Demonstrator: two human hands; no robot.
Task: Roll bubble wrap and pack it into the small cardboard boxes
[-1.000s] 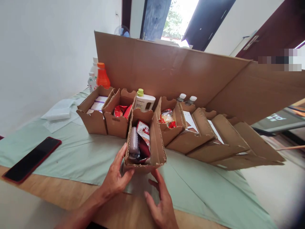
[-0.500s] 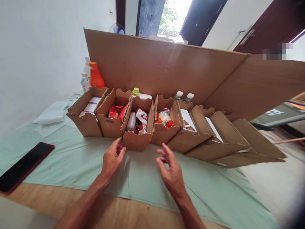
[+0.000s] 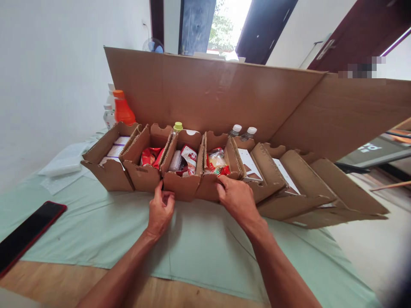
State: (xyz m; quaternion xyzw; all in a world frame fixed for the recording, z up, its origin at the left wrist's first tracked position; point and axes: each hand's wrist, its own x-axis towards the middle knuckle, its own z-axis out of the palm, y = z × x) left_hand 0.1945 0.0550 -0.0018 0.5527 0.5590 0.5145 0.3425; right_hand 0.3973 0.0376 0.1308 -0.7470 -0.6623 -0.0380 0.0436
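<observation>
Cardboard bins stand in a row with open tops and low fronts. My left hand is at the lower left front corner of the third bin, index finger against it and thumb apart. That bin holds a clear plastic item and a red-and-white packet. My right hand is at the front rim of the fourth bin, index finger at the edge and thumb on the front wall; its other fingers are hidden. A red-and-clear snack packet lies in the fourth bin.
A tall cardboard panel stands behind the bins. An orange bottle and other bottles are behind the row. A phone and clear plastic bags lie on the green cloth. White boxes sit in bins at right.
The third bin, which stuck out in front, has slid back nearly level with its neighbours. My right hand has moved up to the fourth bin's rim; my left hand touches the third bin's corner.
</observation>
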